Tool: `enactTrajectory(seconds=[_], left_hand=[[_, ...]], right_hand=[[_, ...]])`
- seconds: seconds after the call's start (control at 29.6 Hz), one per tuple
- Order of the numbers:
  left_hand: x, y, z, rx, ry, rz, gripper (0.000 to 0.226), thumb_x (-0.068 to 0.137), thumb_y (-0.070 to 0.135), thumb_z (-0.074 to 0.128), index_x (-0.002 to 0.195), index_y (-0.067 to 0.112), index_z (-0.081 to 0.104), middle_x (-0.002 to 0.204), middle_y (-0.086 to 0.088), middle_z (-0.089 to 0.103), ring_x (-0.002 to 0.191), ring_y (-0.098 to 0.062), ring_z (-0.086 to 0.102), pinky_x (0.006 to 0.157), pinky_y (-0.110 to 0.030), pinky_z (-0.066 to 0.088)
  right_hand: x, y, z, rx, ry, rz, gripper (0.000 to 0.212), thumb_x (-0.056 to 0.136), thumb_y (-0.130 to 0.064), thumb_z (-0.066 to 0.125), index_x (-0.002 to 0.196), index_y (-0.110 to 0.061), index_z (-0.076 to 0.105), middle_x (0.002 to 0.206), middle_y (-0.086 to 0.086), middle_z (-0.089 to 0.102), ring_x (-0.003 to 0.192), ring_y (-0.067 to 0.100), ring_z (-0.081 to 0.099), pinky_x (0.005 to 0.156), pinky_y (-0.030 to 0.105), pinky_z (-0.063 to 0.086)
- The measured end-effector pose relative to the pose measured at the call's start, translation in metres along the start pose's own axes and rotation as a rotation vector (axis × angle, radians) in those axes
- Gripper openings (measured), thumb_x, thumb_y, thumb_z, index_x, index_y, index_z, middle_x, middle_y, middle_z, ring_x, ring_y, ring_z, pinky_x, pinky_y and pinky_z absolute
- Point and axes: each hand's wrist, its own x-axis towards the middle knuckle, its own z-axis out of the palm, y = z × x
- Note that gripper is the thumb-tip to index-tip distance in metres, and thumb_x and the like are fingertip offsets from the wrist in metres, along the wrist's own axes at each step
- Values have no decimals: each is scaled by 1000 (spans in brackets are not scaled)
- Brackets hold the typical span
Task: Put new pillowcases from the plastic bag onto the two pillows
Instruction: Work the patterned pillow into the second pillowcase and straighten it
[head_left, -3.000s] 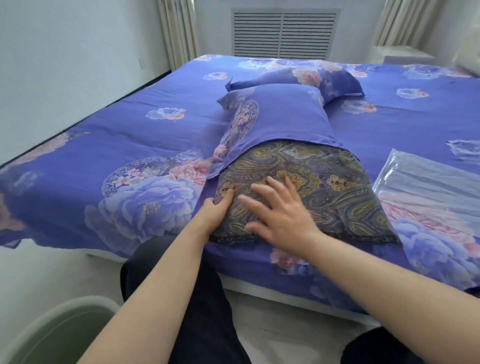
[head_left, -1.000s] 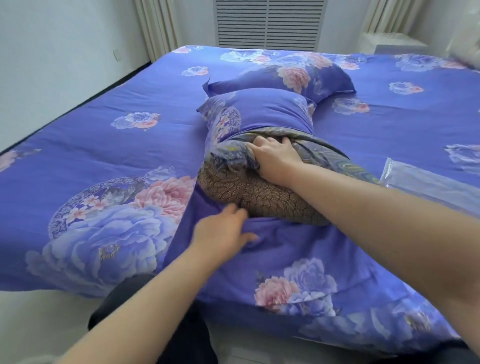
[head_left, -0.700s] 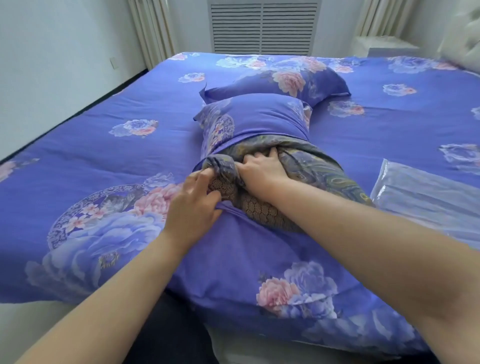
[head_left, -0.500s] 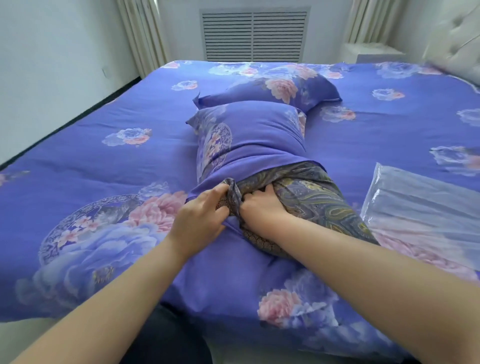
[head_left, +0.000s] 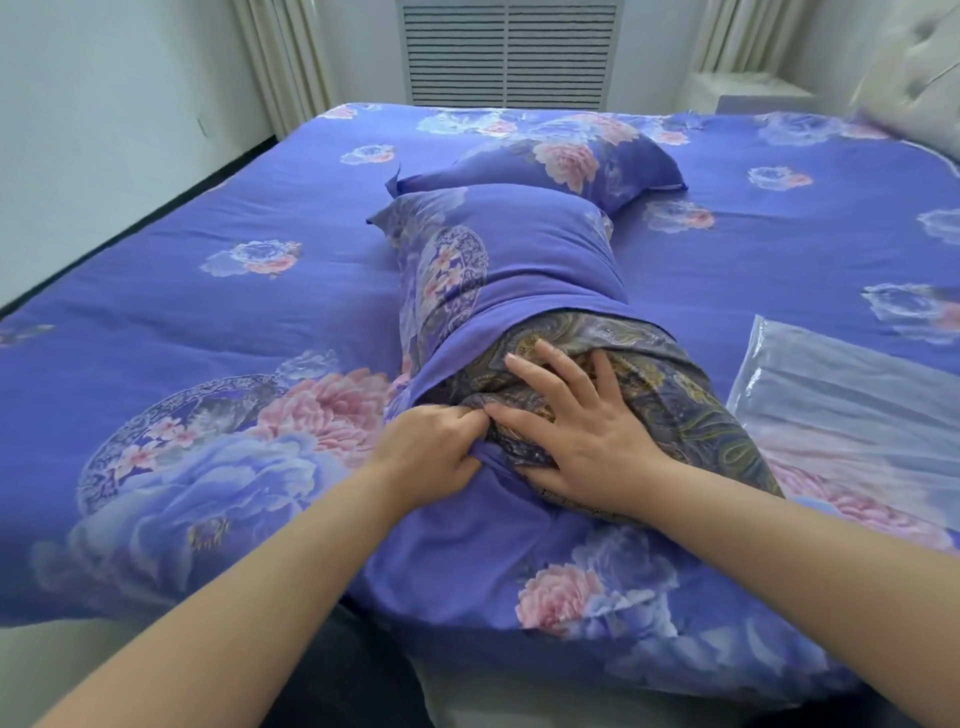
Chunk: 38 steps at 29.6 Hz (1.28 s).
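Item: near pillow, paisley-patterned, lying lengthwise on the bed in front of me. Its far half is sitting inside the new blue floral pillowcase; its near half is showing bare past the case's open edge.

Item: my left hand. I am gripping the open edge of the pillowcase at the pillow's near left corner, fingers curled and bunching the blue cloth.

Item: my right hand. I am pressing it flat on the exposed paisley end, fingers spread and fairly straight, palm down, thumb tip touching my left hand's fingers.

Item: second pillow, already wearing a matching floral case, lying crosswise just beyond the first and touching its far end.

Item: clear plastic bag, lying on the bed just to the right of the near pillow; folded cloth is showing faintly inside it.

Item: slatted vent panel on the far wall, curtains hanging at either side.
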Motion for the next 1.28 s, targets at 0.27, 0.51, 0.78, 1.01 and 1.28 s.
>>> enactTrajectory(seconds=[0.27,0.51,0.78,1.01,1.28], left_hand=[[-12,-2,-3,106,-148,158,22,56,19,76,61,12,56,58,-5,61,52,-28,60,49,-29,49],[-31,10,-4,309,-66,158,41,54,51,80,73,19,62,92,0,61,85,-22,53,78,-32,44],[-2,3,-19,181,-66,89,31,61,47,79,69,19,67,128,-8,57,121,-37,49,102,-54,39],[-4,-13,-5,-142,-220,-110,37,64,45,80,77,13,65,147,-14,34,128,-28,46,103,-28,34],[-8,24,-17,163,53,-18,32,63,43,74,72,14,65,113,-5,53,104,-27,42,82,-42,45]], right_hand=[[30,-22,-14,-171,-407,9,60,81,-54,52,138,-48,34,157,20,-1,141,45,1,108,62,-1],[48,-1,-12,99,-526,-184,52,78,-35,56,127,-50,48,144,-3,34,127,27,34,106,38,23],[31,-13,17,438,-332,-185,27,75,-17,64,101,-14,69,141,7,47,137,25,33,109,41,29],[-27,-30,-3,276,-53,75,61,70,-38,68,128,-28,53,148,3,38,141,25,27,112,51,24],[8,-3,-1,191,-276,234,56,75,-33,64,127,-49,50,157,15,10,143,38,8,114,52,-1]])
